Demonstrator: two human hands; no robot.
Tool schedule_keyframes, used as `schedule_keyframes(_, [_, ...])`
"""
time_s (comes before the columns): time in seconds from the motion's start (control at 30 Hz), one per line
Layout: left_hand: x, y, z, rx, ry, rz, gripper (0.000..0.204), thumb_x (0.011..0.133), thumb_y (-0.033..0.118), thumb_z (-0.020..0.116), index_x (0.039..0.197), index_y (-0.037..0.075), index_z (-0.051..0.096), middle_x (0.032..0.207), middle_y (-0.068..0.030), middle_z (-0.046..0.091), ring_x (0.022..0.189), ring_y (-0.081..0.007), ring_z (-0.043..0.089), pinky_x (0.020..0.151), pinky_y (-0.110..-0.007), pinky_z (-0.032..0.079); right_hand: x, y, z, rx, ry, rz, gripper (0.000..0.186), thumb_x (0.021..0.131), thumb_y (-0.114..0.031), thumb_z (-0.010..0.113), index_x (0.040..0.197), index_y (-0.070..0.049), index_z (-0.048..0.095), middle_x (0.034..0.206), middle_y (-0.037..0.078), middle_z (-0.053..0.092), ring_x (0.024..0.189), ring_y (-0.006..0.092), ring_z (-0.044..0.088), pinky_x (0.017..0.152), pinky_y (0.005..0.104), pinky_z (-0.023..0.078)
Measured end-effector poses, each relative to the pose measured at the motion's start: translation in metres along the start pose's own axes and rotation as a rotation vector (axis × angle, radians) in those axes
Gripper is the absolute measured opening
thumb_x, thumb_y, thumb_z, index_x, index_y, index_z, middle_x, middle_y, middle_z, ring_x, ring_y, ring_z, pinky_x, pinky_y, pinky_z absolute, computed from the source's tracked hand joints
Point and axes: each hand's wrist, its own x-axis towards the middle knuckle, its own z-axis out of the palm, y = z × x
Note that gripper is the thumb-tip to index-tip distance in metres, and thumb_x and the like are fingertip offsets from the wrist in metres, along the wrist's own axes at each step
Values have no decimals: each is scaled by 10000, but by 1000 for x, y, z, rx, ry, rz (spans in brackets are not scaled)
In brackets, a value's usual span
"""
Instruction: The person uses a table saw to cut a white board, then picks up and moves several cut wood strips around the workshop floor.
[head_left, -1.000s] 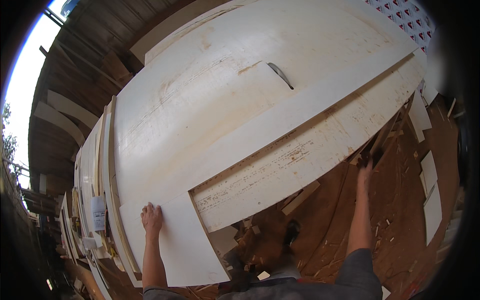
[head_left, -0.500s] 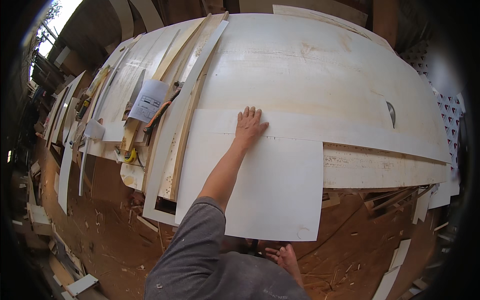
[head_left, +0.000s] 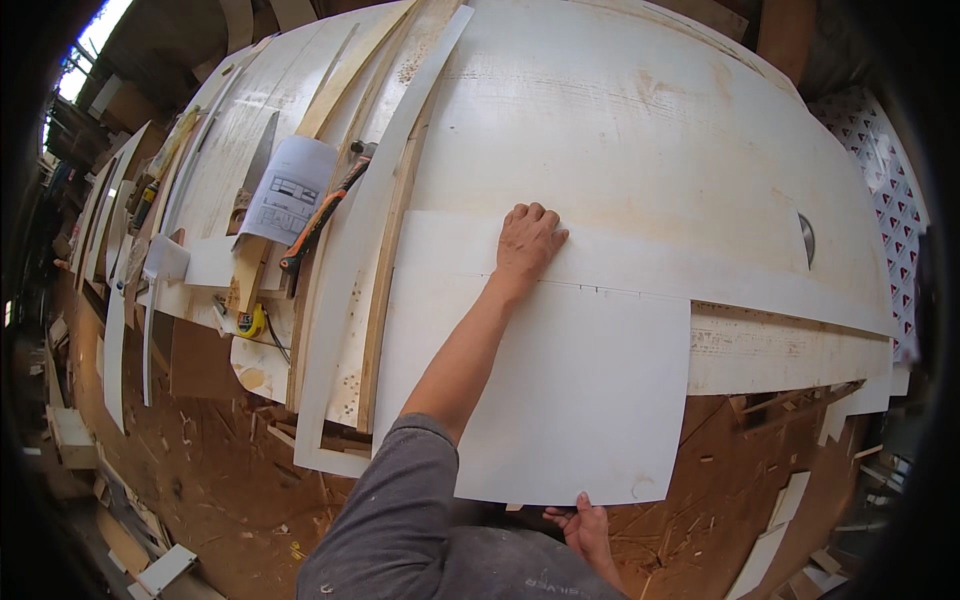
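A large smooth white panel (head_left: 560,400) overhangs the near edge of the worktable in front of me. A thin line with short dark tick marks crosses it, and a white strip-like section runs off to the right beyond that line. My left hand (head_left: 532,240) lies near the panel's far edge, knuckles raised and fingers bent, their tips hidden. My right hand (head_left: 588,528) is at the near edge with its thumb on top and the other fingers partly out of sight beneath, pinching the panel.
Left of the panel are long wooden strips (head_left: 398,220), a hammer (head_left: 325,215), a printed drawing sheet (head_left: 288,190), a handsaw (head_left: 258,160) and a yellow tape measure (head_left: 252,322). A round metal blade (head_left: 806,240) stands up through the tabletop (head_left: 620,130) at right. Wood scraps litter the brown floor (head_left: 230,500).
My left hand has gone from flat with spread fingers to bent fingers. My right hand has come up from below onto the panel's near edge. The view has shifted slightly.
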Motion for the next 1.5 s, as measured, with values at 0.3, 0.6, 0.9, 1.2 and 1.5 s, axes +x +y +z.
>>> schedule_keyframes(0.3, [28,-3,11,53,-16,48,189,888,213,608,1022,84,640,1053,-76,612,1028,-283,506,923,-384,400,16,-30,7,-46,68,53,452,1009,-303,483,1226,93,470,1134,178,600,930,239,644,849,401,560])
schedule_keyframes(0.6, [62,6,15,92,-83,49,256,921,229,554,1079,41,627,1107,-132,607,1040,-326,510,931,-413,399,37,-40,10,-91,28,-19,477,1007,-368,469,1206,64,515,1128,124,629,885,153,653,692,238,505])
schedule_keyframes(0.9, [84,-10,20,115,-106,66,225,917,211,570,1089,78,624,1096,-94,597,1057,-296,488,933,-394,396,52,-55,24,-120,41,-38,470,1004,-371,474,1224,44,496,1105,123,642,832,157,676,607,211,476])
schedule_keyframes(1.2, [102,-13,24,114,-94,68,232,924,217,570,1098,74,626,1128,-98,602,1073,-300,493,934,-390,409,64,-75,40,35,31,-61,436,1007,-260,481,1268,85,429,1126,171,604,841,199,666,758,308,593])
schedule_keyframes(1.5, [127,-21,28,151,-156,43,299,940,256,522,1126,43,621,1169,-140,593,1099,-331,501,968,-413,401,81,-88,49,-21,48,-51,436,1009,-250,483,1228,126,447,1122,195,599,846,218,668,756,332,603])
